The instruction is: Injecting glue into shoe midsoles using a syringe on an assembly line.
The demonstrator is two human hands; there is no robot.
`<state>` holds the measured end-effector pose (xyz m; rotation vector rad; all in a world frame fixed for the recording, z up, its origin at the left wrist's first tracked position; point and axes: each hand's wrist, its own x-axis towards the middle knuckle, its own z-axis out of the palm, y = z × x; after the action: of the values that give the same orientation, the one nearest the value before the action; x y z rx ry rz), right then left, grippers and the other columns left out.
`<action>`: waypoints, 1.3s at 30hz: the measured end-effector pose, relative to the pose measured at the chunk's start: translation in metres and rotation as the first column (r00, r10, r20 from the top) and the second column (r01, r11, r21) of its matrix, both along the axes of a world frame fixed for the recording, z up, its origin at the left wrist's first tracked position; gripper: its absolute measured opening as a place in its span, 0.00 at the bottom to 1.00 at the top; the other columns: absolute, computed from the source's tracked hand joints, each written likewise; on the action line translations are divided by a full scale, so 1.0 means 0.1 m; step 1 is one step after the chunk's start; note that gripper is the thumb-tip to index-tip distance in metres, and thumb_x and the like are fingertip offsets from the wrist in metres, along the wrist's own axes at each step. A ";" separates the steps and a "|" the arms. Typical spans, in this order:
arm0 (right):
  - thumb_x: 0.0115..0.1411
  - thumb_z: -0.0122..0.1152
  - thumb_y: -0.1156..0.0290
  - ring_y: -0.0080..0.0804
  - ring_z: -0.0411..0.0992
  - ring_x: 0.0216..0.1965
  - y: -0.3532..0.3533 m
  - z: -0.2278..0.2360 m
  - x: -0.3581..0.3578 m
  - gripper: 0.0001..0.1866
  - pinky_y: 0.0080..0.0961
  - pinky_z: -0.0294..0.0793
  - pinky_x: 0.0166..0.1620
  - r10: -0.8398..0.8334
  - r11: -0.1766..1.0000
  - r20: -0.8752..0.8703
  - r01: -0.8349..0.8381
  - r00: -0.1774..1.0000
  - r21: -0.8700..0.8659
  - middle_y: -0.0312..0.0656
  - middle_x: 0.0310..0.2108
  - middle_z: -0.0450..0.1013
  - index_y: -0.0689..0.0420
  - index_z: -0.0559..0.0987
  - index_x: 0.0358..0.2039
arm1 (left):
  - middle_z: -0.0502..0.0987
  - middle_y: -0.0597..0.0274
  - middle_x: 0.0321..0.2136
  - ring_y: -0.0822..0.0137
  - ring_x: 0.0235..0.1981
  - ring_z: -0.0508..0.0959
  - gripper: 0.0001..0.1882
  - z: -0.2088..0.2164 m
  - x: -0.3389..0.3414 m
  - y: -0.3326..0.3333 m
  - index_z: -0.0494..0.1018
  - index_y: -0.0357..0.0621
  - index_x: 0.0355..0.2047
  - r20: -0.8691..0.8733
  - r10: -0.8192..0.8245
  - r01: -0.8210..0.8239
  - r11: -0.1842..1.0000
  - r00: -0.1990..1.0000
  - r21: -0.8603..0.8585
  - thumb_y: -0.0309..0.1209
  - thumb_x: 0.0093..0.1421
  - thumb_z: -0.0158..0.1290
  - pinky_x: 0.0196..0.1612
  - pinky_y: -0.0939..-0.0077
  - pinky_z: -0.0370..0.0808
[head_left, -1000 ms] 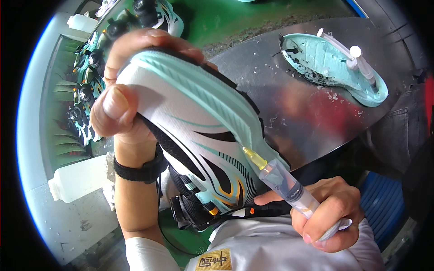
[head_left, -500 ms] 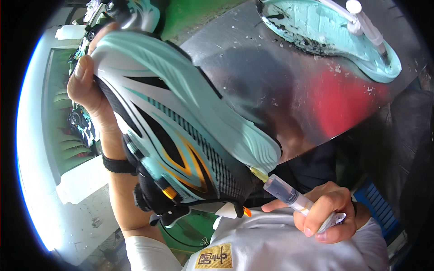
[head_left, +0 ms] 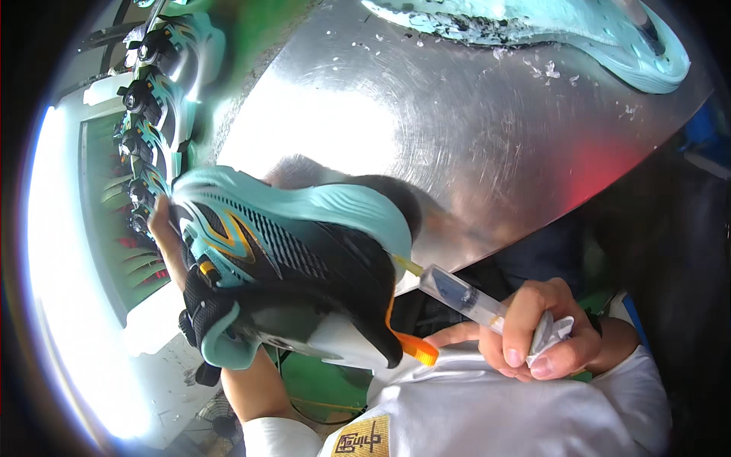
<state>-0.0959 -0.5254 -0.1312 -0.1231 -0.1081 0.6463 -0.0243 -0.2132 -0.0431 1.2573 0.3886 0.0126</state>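
A running shoe [head_left: 293, 255] in black, teal and orange is tilted on its side, its teal sole up and its heel toward my right hand. My left hand [head_left: 163, 227] grips it by the toe end; most of that hand is hidden behind the shoe. A clear plastic syringe [head_left: 459, 294] is in my right hand [head_left: 539, 329], its fingers wrapped round the barrel's back end and the white plunger. The syringe's yellow tip [head_left: 410, 265] meets the line between sole and upper at the heel. An orange pull tab [head_left: 419, 350] hangs from the heel.
A scratched metal table [head_left: 487, 129] lies beyond the shoe. On its far side rests a teal tray shaped like a sole [head_left: 636, 65], smeared black and white. Similar shoes [head_left: 152, 114] stand in a row at the left, beside a bright light [head_left: 57, 251].
The shoe has turned in my left hand, swinging its toe nearer and showing its opening and heel. The syringe tip has kept by the sole's edge, moving slightly left.
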 end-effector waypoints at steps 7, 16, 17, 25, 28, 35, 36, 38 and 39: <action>0.46 0.52 0.79 0.27 0.65 0.21 0.06 -0.06 0.09 0.08 0.60 0.46 0.58 0.079 0.995 0.054 -0.075 0.995 -0.058 0.38 0.16 0.66 0.62 0.70 0.30 | 0.68 0.43 0.46 0.56 0.43 0.74 0.38 -0.05 -0.52 -0.12 0.52 0.32 0.57 -0.236 0.083 -0.108 0.990 0.968 -0.093 0.48 0.55 0.46 0.49 0.63 0.71; 0.41 0.51 0.71 0.28 0.69 0.25 0.01 -0.13 0.02 0.11 0.37 0.63 0.53 0.045 0.977 0.302 0.021 0.952 -0.211 0.39 0.24 0.70 0.62 0.73 0.27 | 0.67 0.47 0.48 0.56 0.49 0.71 0.33 0.02 -1.04 0.12 0.55 0.39 0.56 -0.418 -0.113 0.061 0.989 0.901 -0.136 0.38 0.54 0.53 0.53 0.63 0.68; 0.41 0.51 0.71 0.28 0.69 0.25 0.00 -0.13 0.01 0.11 0.37 0.63 0.53 0.044 0.976 0.301 0.023 0.953 -0.214 0.39 0.24 0.70 0.62 0.73 0.27 | 0.68 0.47 0.48 0.56 0.48 0.71 0.33 -0.04 -1.04 0.13 0.55 0.38 0.56 -0.414 -0.109 0.063 0.990 0.904 -0.123 0.38 0.54 0.54 0.53 0.63 0.68; 0.41 0.51 0.71 0.30 0.71 0.26 -0.04 -0.16 -0.06 0.12 0.37 0.66 0.52 0.030 0.966 0.308 0.051 0.951 -0.252 0.40 0.24 0.71 0.62 0.74 0.28 | 0.70 0.51 0.47 0.57 0.48 0.72 0.31 -0.10 -1.89 0.06 0.61 0.38 0.52 -0.386 -0.066 0.070 0.998 0.920 -0.004 0.38 0.51 0.58 0.52 0.61 0.69; 0.41 0.52 0.71 0.28 0.70 0.25 -0.10 -0.14 -0.06 0.13 0.37 0.65 0.53 0.076 0.977 0.247 -0.022 0.966 -0.214 0.39 0.22 0.70 0.62 0.74 0.29 | 0.70 0.52 0.47 0.57 0.47 0.72 0.31 -0.15 -2.10 -0.03 0.63 0.38 0.51 -0.370 -0.045 0.066 0.997 0.928 0.046 0.38 0.49 0.60 0.51 0.61 0.69; 0.42 0.52 0.72 0.27 0.69 0.24 -0.08 -0.05 -0.08 0.14 0.41 0.63 0.55 0.059 0.984 0.135 -0.034 0.989 -0.177 0.39 0.23 0.69 0.64 0.73 0.31 | 0.72 0.57 0.46 0.59 0.46 0.73 0.35 -0.32 -2.16 -0.29 0.66 0.38 0.49 -0.389 -0.004 0.011 1.000 0.921 0.016 0.33 0.40 0.67 0.50 0.62 0.71; 0.42 0.52 0.72 0.26 0.69 0.25 -0.10 -0.01 -0.06 0.14 0.42 0.62 0.55 0.037 0.984 0.100 -0.019 0.994 -0.177 0.39 0.24 0.69 0.64 0.73 0.31 | 0.72 0.57 0.46 0.59 0.46 0.73 0.34 -0.31 -1.98 -0.42 0.66 0.38 0.49 -0.414 -0.068 0.021 0.993 0.908 -0.117 0.34 0.41 0.67 0.49 0.62 0.71; 0.43 0.52 0.72 0.26 0.69 0.26 -0.11 0.06 -0.02 0.14 0.43 0.62 0.55 0.024 0.986 0.073 -0.012 0.997 -0.169 0.40 0.25 0.69 0.65 0.73 0.32 | 0.69 0.60 0.47 0.62 0.50 0.68 0.39 -0.28 -1.85 -0.53 0.63 0.42 0.51 -0.461 -0.167 -0.006 0.936 0.872 -0.351 0.31 0.38 0.68 0.52 0.66 0.65; 0.45 0.52 0.76 0.27 0.67 0.25 -0.12 0.12 0.02 0.10 0.54 0.55 0.56 0.069 0.988 0.025 -0.065 0.997 -0.140 0.40 0.22 0.67 0.62 0.71 0.31 | 0.69 0.60 0.47 0.62 0.50 0.68 0.39 -0.27 -1.80 -0.58 0.63 0.42 0.51 -0.455 -0.163 -0.010 0.935 0.875 -0.353 0.31 0.38 0.68 0.52 0.66 0.65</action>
<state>-0.0943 -0.5377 -0.1192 -0.2647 -0.0958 0.7192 -0.2047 -0.2710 -0.0700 0.9109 0.7360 -0.4310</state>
